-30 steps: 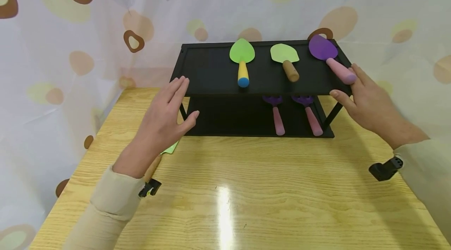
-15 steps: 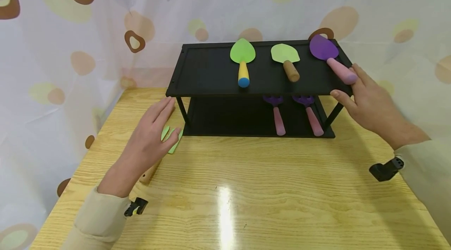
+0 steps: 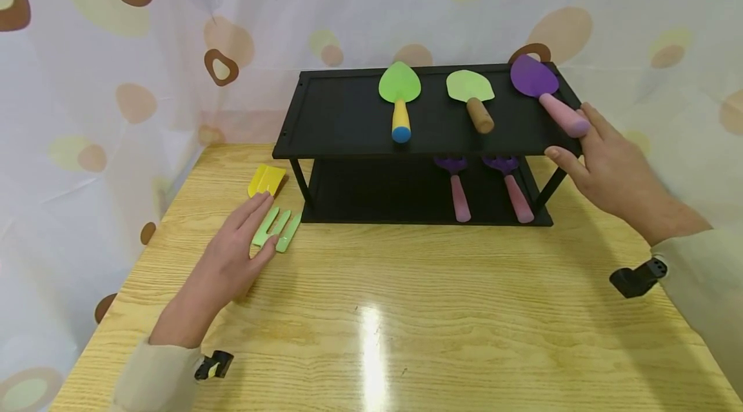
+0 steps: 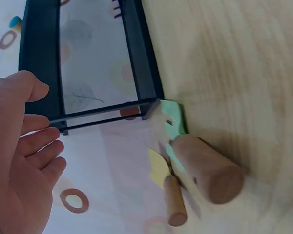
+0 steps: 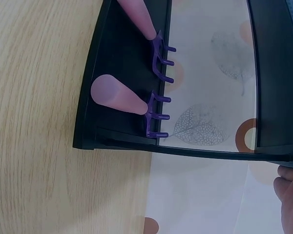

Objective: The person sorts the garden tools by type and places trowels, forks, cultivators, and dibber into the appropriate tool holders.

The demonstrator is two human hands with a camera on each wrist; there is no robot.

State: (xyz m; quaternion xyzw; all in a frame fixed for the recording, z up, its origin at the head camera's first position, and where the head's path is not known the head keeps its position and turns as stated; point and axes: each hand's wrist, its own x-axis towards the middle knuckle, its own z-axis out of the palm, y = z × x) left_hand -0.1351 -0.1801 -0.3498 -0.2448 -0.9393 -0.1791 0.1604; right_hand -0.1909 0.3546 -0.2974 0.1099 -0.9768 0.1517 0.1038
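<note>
My left hand (image 3: 223, 267) hovers with extended fingers over a light green hand fork (image 3: 289, 233), covering most of its wooden handle (image 4: 205, 168). Just beyond the fingertips lies a yellow shovel (image 3: 266, 178), whose wooden handle shows in the left wrist view. My right hand (image 3: 615, 170) grips the right front corner of a black two-tier rack (image 3: 342, 109), thumb on the front edge and fingers along the side. Close to those fingers, a purple trowel (image 3: 533, 77) with a pink handle lies on the top shelf.
Also on top are a green trowel (image 3: 400, 83) with a yellow handle and a pale green trowel (image 3: 469, 86) with a wooden handle. Two purple forks with pink handles (image 3: 460, 199) lie on the lower shelf. A patterned curtain (image 3: 360, 6) hangs behind the wooden table (image 3: 464, 309).
My left hand has moved from the rack's left front corner down and left to the green fork, uncovering the yellow shovel. My right hand has stayed on the rack.
</note>
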